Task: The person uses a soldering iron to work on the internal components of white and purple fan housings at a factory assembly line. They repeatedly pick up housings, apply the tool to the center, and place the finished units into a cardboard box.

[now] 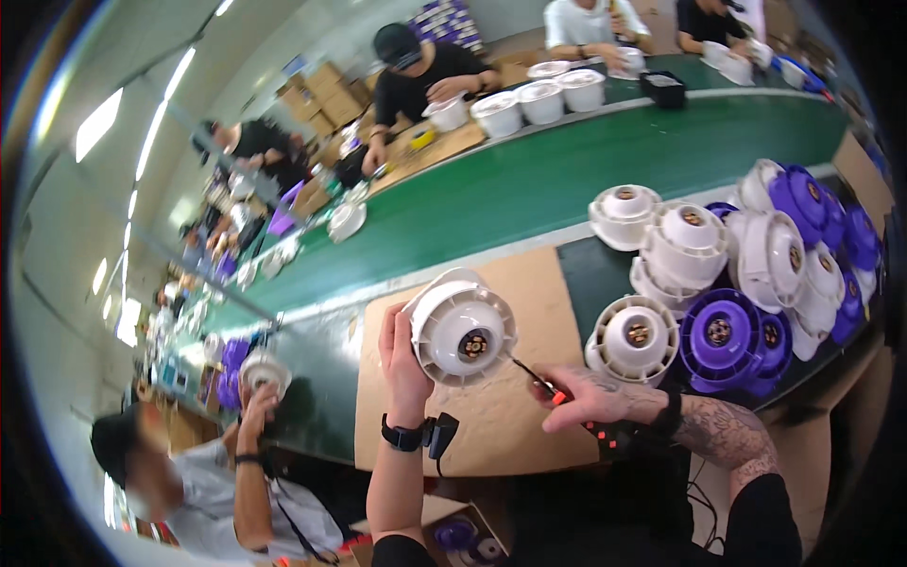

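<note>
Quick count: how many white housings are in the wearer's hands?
1: the white housing in the left hand, above the cardboard sheet. The right hand holds a thin-shafted tool instead; neither hand appears to hide another.

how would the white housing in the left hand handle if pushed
The white housing looks stiff: its ribbed rim shows no bend in the left hand. It is probably light, as one hand supports it. Its round rim suggests it might roll on edge.
</note>
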Demonstrator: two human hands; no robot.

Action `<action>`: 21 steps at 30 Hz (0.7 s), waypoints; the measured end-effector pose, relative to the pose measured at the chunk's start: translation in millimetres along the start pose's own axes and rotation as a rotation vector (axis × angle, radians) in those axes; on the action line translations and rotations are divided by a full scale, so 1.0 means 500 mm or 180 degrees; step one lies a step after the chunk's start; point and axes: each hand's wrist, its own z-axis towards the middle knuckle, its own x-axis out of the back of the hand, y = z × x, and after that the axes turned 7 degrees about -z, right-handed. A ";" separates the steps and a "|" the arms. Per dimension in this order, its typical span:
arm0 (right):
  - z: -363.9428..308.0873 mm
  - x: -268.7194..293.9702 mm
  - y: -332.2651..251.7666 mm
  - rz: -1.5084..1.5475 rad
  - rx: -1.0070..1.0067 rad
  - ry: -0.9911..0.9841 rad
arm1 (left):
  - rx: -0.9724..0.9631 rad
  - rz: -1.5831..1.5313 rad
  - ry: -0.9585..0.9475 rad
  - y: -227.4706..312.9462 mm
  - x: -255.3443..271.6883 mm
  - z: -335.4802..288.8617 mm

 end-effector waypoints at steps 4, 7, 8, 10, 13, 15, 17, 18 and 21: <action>-0.009 -0.008 0.042 0.2914 -0.0069 -0.0595 | -0.0067 0.0341 -0.0198 -0.071 -0.042 0.053; -0.013 -0.002 0.036 0.2695 -0.0171 -0.0519 | -0.0169 0.0797 -0.0358 -0.103 -0.056 0.044; -0.016 -0.002 0.024 0.2732 -0.0413 -0.0375 | -0.0089 0.0713 -0.0359 -0.117 -0.054 0.041; -0.012 -0.004 0.030 0.2765 -0.0506 -0.0385 | 0.0261 0.0076 -0.0120 -0.121 -0.064 0.024; -0.007 -0.014 0.045 0.2779 -0.0783 -0.0460 | -0.0270 0.1116 -0.0257 -0.123 -0.056 0.001; -0.006 -0.018 0.037 0.2725 -0.0940 -0.0470 | -0.0288 0.1290 -0.0325 -0.116 -0.048 0.000; -0.004 -0.013 0.025 0.2604 -0.1031 -0.0409 | -0.0266 0.1329 -0.0380 -0.117 -0.041 0.004; 0.001 -0.009 0.038 0.2464 -0.1143 -0.0585 | -0.0323 0.1415 -0.0401 -0.116 -0.038 0.006; 0.000 -0.010 0.041 0.2419 -0.1265 -0.0556 | -0.0285 0.1352 -0.0399 -0.110 -0.032 0.008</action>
